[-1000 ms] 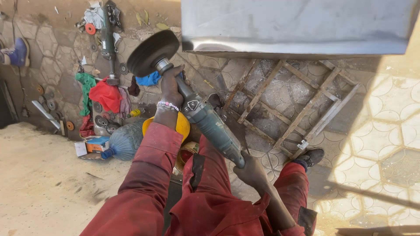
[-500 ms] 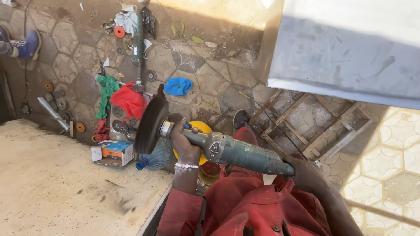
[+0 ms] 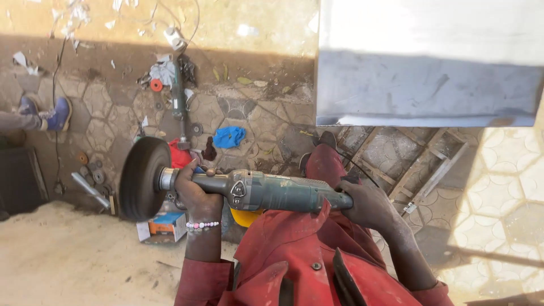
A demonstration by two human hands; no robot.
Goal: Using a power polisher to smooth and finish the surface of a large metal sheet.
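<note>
Both hands grip the grinder [image 3: 266, 191] level over the lap, left hand [image 3: 195, 192] behind the dark disc [image 3: 141, 178], right hand [image 3: 365, 204] on the tail, now swung from steep tilt to horizontal below the metal sheet [image 3: 425, 85].

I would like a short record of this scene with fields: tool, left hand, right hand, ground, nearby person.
tool: angle grinder with a dark disc, held level
left hand: left hand grips near the disc
right hand: right hand grips the rear end
ground: blue cloth, small box, metal sheet
nearby person: blue shoes at far left
</note>
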